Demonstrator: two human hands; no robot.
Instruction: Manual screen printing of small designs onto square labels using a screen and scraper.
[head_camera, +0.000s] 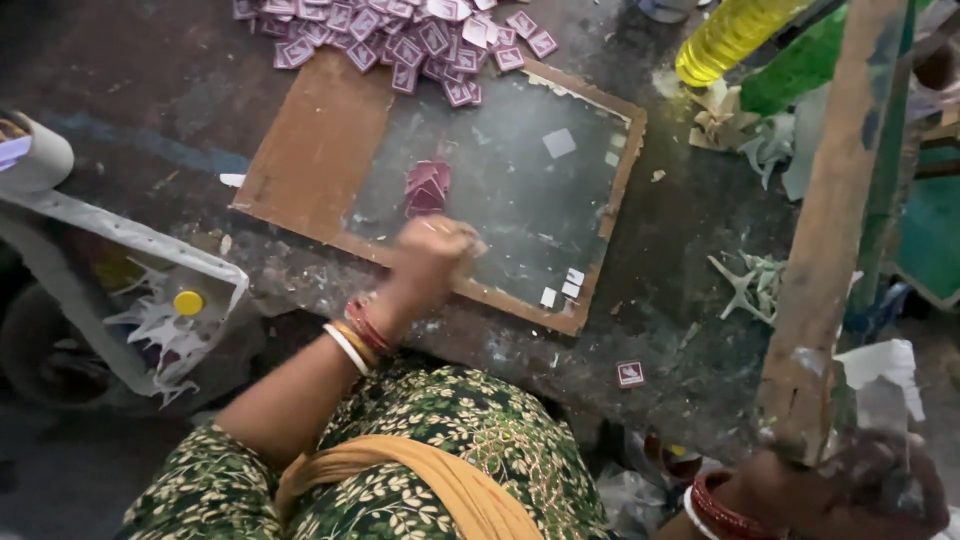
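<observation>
Left hand (432, 255) is closed into a loose fist, motion-blurred, pressed on the near edge of the wooden-framed glass board (320, 150). Can't tell what, if anything, is inside the fist. Bangles (358, 333) sit on that wrist.

Just beyond the fist, on the glass: small stack of maroon square labels (427, 187), apart from the fingers. Farther beyond, spilling over the board's far edge: big loose pile of the same labels (400, 35). To the right of the fist, near the frame's near corner: a few small white paper squares (570, 284). One stray label (630, 374) lies on the dark worktop (690, 300), right of and nearer than the fist.

Right hand (850, 490) is low at the right edge, fingers wrapped around the base of an upright wooden post (835, 220). It's blurred, so grip tightness is unclear.
</observation>
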